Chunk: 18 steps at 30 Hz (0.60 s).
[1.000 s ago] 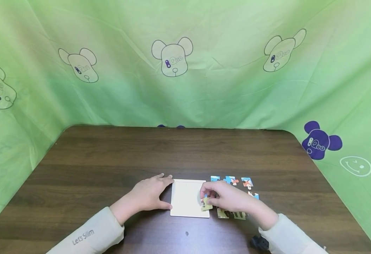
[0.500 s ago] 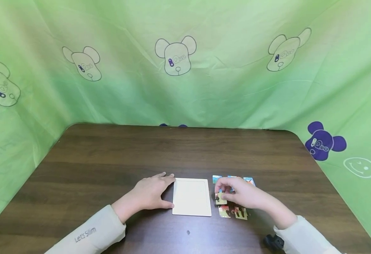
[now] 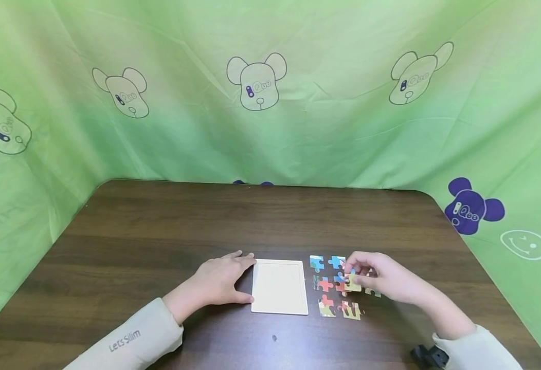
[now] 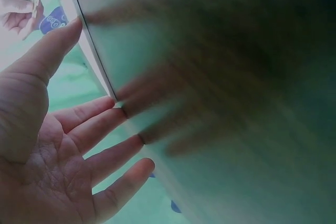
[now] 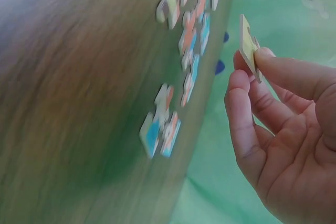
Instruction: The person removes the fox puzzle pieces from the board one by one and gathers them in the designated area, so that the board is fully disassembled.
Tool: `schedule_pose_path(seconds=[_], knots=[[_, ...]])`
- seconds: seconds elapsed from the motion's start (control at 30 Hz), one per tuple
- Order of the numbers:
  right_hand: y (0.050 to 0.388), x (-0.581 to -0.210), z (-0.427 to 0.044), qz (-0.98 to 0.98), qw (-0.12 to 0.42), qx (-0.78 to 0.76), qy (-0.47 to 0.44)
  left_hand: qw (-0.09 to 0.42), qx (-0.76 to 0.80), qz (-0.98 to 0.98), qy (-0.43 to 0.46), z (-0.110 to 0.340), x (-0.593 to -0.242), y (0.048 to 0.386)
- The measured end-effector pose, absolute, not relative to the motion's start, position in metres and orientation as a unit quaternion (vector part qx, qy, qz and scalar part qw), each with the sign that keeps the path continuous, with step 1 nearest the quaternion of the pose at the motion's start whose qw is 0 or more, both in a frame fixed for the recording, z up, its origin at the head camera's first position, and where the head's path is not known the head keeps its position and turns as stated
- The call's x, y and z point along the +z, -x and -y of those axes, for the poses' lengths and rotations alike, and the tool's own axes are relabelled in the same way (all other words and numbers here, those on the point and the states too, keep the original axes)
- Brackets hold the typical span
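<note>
My right hand [image 3: 388, 277] pinches a yellowish jigsaw piece [image 5: 248, 48] between thumb and fingers, raised off the table over the loose pieces. Under and beside it lie several jigsaw pieces in loose rows, among them a blue one [image 3: 317, 262], a red one [image 3: 325, 283] and a yellow-brown one [image 3: 351, 310]. A flat pale square puzzle board [image 3: 280, 287] with a raised rim lies left of the pieces. Spread along the board's left edge, my left hand [image 3: 219, 281] touches it with thumb and fingertips, the fingers mostly straight. Some pieces are hidden behind the right hand.
Everything lies on a dark brown wooden table [image 3: 182, 221]. A green curtain [image 3: 182, 139] with bear drawings surrounds its back and sides. A small dark mark [image 3: 274, 338] shows on the table in front of the board.
My right hand has moved right with the pinched piece, from over the board's right edge to over the loose pieces, uncovering some of them. My left hand stays at the board's edge.
</note>
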State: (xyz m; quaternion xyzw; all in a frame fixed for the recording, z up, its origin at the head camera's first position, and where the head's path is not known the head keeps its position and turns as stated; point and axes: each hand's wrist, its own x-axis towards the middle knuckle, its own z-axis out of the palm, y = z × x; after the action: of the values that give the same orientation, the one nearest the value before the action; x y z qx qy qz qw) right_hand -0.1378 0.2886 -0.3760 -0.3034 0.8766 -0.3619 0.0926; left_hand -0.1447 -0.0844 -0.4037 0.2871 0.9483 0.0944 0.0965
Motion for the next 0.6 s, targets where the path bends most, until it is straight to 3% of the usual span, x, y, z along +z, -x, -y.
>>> schedule_pose_path(seconds=[0.33, 0.6], knots=[[0.128, -0.383, -0.314, -0.886, 0.071, -0.340, 0.307, 0.096, 0.087, -0.947, -0.293, 0.085, -0.404, 0.146], [0.119, -0.388, -0.324, -0.884, 0.106, -0.353, 0.289, 0.098, 0.083, -0.946, -0.296, 0.084, -0.404, 0.146]])
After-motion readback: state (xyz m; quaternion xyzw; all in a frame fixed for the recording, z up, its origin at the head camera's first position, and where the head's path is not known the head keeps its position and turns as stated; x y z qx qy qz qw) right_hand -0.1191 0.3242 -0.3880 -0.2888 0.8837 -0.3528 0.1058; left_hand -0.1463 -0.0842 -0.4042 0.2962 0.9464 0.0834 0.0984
